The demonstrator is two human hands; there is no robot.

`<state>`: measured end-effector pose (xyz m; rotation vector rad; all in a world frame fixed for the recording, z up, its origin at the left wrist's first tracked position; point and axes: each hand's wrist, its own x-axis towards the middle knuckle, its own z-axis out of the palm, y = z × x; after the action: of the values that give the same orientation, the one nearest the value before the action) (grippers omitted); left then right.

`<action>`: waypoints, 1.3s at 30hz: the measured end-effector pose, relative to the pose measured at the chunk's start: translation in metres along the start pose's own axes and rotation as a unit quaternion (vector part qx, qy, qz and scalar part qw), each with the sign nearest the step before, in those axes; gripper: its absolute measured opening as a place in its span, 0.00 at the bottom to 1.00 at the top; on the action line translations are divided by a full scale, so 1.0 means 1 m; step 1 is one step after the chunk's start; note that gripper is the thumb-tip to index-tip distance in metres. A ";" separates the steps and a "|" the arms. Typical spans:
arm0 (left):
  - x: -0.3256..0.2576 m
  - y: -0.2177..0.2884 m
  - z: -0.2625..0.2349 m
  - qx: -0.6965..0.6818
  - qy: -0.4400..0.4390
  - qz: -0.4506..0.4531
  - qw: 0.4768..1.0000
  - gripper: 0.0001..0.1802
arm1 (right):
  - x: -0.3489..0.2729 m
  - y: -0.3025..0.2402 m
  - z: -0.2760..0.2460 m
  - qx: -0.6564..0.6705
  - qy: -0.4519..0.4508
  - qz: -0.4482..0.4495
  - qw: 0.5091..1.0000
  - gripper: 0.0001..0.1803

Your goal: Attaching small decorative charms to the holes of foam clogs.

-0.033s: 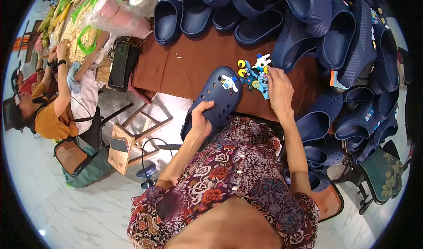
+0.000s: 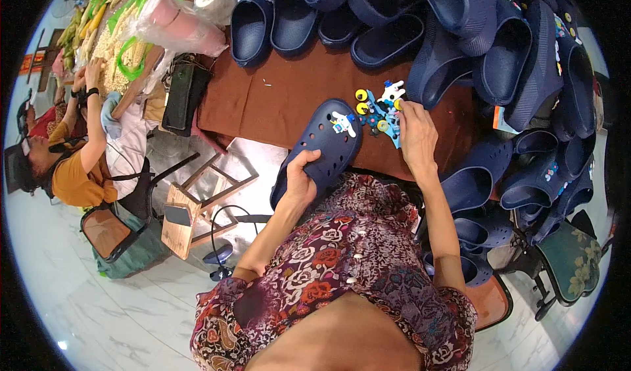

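My left hand [image 2: 300, 177] is clamped round the heel of one navy clog [image 2: 320, 149] bearing one white charm [image 2: 342, 124], while my right hand [image 2: 417, 134] pinches into a small cluster of loose charms [image 2: 378, 113] on the brown table [image 2: 276, 95].

A small footwear workshop or assembly room. Dozens of identical navy clogs [image 2: 460, 36] lie heaped on a brown desk [image 2: 276, 101], with a cluster of coloured charms [image 2: 379, 113] beside them. Bagged goods [image 2: 177, 29] are piled to the left, where another person [image 2: 72, 161] sits at work. The floor [image 2: 98, 312] is pale marble tile.
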<state>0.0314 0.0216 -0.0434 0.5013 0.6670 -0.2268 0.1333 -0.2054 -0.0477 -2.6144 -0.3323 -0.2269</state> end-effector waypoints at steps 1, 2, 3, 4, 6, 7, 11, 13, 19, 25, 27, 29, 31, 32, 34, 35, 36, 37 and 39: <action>-0.001 0.000 0.001 -0.001 0.002 0.002 1.000 0.28 | -0.001 0.000 0.003 -0.036 -0.002 -0.002 0.999 0.14; -0.002 0.000 0.002 0.005 0.009 0.000 1.000 0.28 | -0.001 0.001 0.004 -0.035 -0.004 -0.004 0.999 0.14; -0.002 0.000 0.002 0.011 0.016 -0.003 1.000 0.28 | 0.000 0.001 0.005 -0.049 -0.003 -0.006 0.999 0.15; -0.001 0.001 0.000 0.010 0.017 -0.001 1.000 0.28 | 0.001 0.001 0.007 -0.063 -0.002 -0.007 0.998 0.16; 0.001 0.000 -0.003 -0.024 0.000 -0.022 0.999 0.23 | 0.001 -0.002 0.010 -0.066 0.006 -0.007 0.998 0.15; 0.001 0.000 -0.004 -0.024 0.001 -0.021 0.999 0.23 | 0.001 -0.003 0.011 -0.071 0.014 -0.005 0.997 0.15; 0.001 0.000 -0.001 -0.019 0.005 -0.021 1.000 0.23 | 0.000 -0.004 0.013 -0.063 0.022 0.008 0.998 0.13; 0.001 -0.001 -0.001 -0.018 0.011 -0.023 1.000 0.23 | 0.000 -0.005 0.013 -0.063 0.015 0.014 0.998 0.12; 0.001 -0.001 0.001 -0.021 0.000 -0.024 0.999 0.22 | 0.000 -0.004 0.016 -0.055 0.035 0.001 0.998 0.12; 0.002 -0.003 0.003 -0.023 0.009 -0.028 0.999 0.22 | 0.004 -0.001 0.015 -0.080 -0.008 -0.004 0.997 0.10; 0.002 -0.004 0.002 -0.019 0.008 -0.029 0.999 0.21 | 0.004 -0.001 0.014 -0.064 -0.001 -0.011 0.998 0.10; 0.005 -0.005 -0.003 -0.017 0.009 -0.035 0.999 0.21 | 0.004 -0.001 0.013 -0.048 0.006 -0.019 0.999 0.09; 0.007 -0.006 -0.004 -0.015 0.011 -0.041 0.999 0.21 | 0.005 -0.001 0.011 -0.019 0.031 -0.018 0.999 0.09; 0.006 -0.005 -0.001 -0.008 0.014 -0.038 0.999 0.23 | 0.005 -0.003 0.008 -0.020 0.030 -0.017 0.999 0.09; 0.004 -0.004 0.003 -0.002 0.019 -0.033 0.999 0.25 | 0.003 -0.009 -0.001 0.022 0.047 -0.019 0.998 0.08; 0.003 -0.003 0.005 -0.001 0.018 -0.025 1.000 0.25 | 0.000 -0.014 -0.005 0.023 0.045 -0.020 0.999 0.08; 0.003 -0.003 0.005 0.000 0.017 -0.017 1.000 0.25 | -0.004 -0.019 -0.009 0.096 0.021 0.019 0.995 0.08; 0.003 -0.003 0.005 0.000 0.017 -0.018 1.000 0.25 | -0.010 -0.023 -0.013 0.166 -0.001 0.060 0.984 0.08; 0.005 -0.003 0.004 -0.004 0.007 -0.021 1.000 0.25 | -0.022 -0.032 -0.015 0.231 -0.047 0.086 0.968 0.08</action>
<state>0.0360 0.0171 -0.0454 0.4821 0.6932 -0.2601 0.1024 -0.1899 -0.0249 -2.1789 -0.1629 0.0340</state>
